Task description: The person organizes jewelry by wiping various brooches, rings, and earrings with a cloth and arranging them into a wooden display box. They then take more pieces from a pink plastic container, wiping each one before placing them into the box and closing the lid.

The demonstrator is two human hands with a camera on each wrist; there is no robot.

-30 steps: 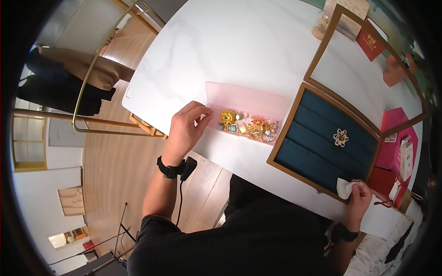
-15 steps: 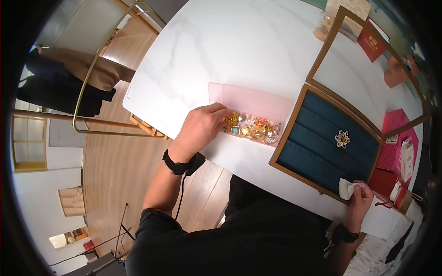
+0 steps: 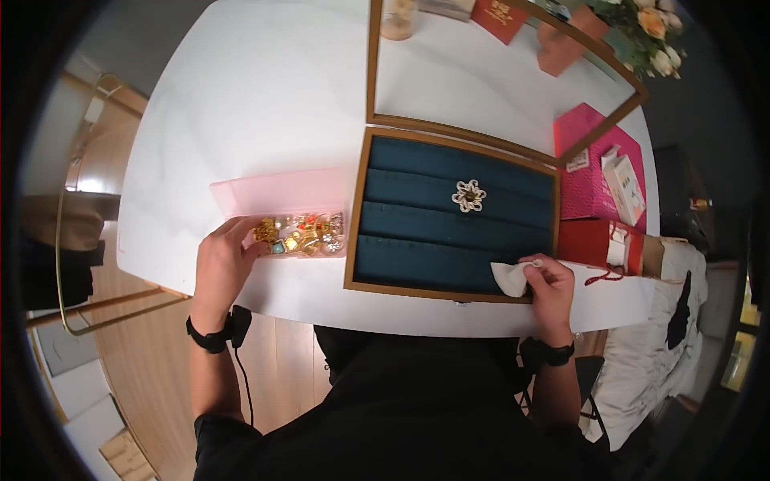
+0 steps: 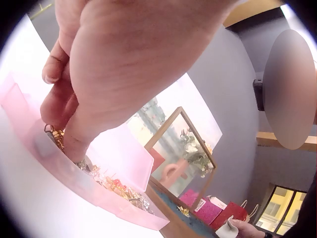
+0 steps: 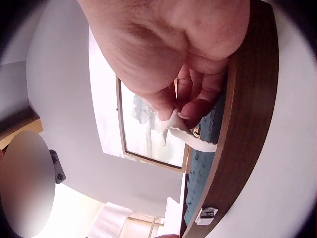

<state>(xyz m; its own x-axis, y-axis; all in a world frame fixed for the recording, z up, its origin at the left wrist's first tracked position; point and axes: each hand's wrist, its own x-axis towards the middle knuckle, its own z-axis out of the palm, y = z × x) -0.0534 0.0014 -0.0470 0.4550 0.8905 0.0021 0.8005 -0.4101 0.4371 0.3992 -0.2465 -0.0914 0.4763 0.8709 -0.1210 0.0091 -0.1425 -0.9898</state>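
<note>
At the left end of a pink clear box (image 3: 277, 183), my left hand (image 3: 220, 268) reaches in with curled fingers. In the left wrist view, the thumb and fingers close about a gold openwork ornament (image 4: 58, 140), partly hidden by them. Other jewelry (image 3: 309, 232) fills the rest of the box, including pieces with square stones. My right hand (image 3: 552, 289) pinches a small white cloth (image 3: 509, 278) over the front right corner of a wooden display case (image 3: 357, 216). A flower-shaped brooch (image 3: 469, 196) with pearly petals lies on its dark teal lining.
The case's glass lid (image 3: 505, 136) stands raised behind it. To the right are a pink textured bag (image 3: 593, 188), a small white box (image 3: 624, 191) and a red gift bag (image 3: 589, 240). A flower bouquet (image 3: 654, 36) stands at the back right.
My left hand has moved right and down into the pink box, onto the gold ornament. The head view has turned rightward. My right hand keeps hold of the cloth at the same corner.
</note>
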